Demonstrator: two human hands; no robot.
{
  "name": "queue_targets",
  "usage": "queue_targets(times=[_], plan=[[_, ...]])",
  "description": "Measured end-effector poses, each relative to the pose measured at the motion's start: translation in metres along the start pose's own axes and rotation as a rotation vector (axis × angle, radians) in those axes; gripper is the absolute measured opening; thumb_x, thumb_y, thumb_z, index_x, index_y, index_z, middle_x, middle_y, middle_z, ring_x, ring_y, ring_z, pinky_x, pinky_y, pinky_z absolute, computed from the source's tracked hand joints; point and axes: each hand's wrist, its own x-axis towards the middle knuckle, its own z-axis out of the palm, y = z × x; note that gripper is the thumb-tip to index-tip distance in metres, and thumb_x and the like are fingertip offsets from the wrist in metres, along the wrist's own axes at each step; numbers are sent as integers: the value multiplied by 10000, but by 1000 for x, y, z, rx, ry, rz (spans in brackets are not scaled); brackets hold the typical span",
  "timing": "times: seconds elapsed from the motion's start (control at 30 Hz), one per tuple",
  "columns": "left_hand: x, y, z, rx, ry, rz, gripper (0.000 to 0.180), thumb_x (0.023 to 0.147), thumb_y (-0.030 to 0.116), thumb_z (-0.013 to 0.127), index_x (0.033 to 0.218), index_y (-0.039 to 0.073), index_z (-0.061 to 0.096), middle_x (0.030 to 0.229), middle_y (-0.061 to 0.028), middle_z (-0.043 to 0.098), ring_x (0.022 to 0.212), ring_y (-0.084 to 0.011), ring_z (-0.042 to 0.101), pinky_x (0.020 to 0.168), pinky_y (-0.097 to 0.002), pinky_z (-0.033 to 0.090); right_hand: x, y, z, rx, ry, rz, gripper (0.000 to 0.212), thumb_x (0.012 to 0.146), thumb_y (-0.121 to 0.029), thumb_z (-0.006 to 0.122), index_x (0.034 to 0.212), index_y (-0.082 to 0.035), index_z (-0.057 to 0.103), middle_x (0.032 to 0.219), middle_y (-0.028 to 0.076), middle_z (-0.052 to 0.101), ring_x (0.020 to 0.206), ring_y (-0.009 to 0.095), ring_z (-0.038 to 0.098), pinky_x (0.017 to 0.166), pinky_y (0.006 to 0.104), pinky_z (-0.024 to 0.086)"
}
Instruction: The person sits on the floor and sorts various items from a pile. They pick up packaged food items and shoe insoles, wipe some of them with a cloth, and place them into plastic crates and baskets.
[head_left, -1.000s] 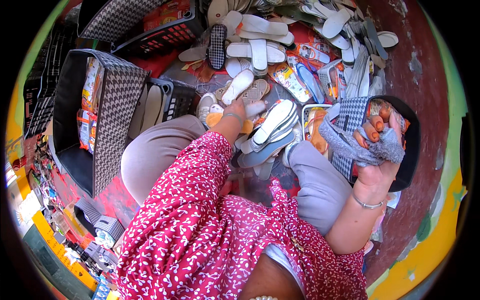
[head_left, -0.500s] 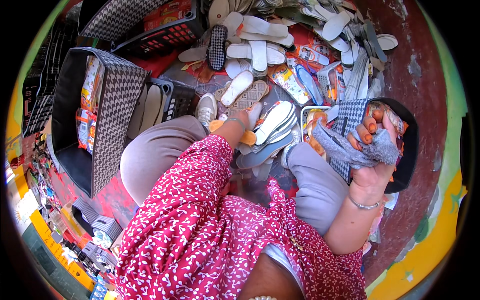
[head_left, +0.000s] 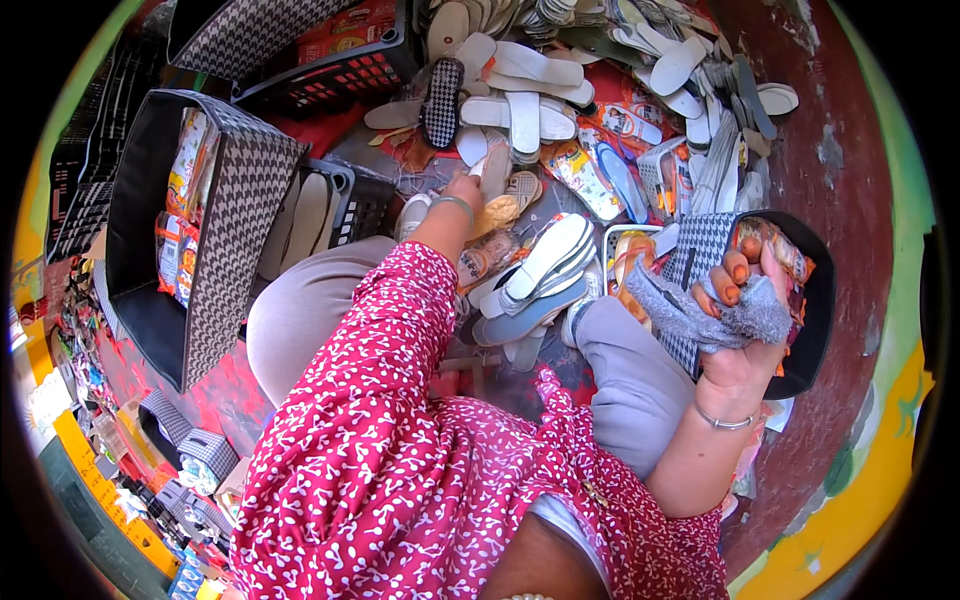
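Observation:
My left hand [head_left: 462, 194] is closed on the end of a pale shoe sole [head_left: 493, 168], just beyond my left knee; its fingertips are partly hidden. Below that hand lies a fuzzy yellow-orange piece [head_left: 498, 211], with a brown patterned sole [head_left: 524, 188] beside it. Raised at the right, my right hand [head_left: 745, 300] has its fingers wrapped round a fuzzy grey cloth piece [head_left: 665, 300], which hangs out to the left. Between my legs sits a stack of white and grey soles [head_left: 545, 262].
Houndstooth bins with packets stand at the left [head_left: 240, 200] and right [head_left: 690, 265]. A black crate [head_left: 360, 200] holds soles near my left knee. Heaps of soles [head_left: 525, 65] cover the far floor, along with a houndstooth sole [head_left: 441, 103] and a blue one [head_left: 620, 170].
My left hand has moved away from me and slightly left, from the fuzzy orange pieces to the pale sole, which has shifted and turned. My right hand still holds the grey cloth.

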Motion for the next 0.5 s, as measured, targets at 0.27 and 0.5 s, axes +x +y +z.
queue_targets(times=[0.27,0.5], plan=[[-9,16,-4,270,154,99,244,773,187,609,1005,145,670,1101,-108,576,1074,-285,517,903,-392,434,3,4,-2,-6,-11,26,213,960,-233,400,940,-53,512,689,36,487,546,127,461,480,279,375],[-50,61,-30,-31,806,627,122,736,131,607,842,96,659,928,-54,585,925,-258,548,776,-382,453,6,7,-5,-24,-16,-4,196,870,-200,545,937,-16,566,707,73,572,559,182,540,477,313,417]])
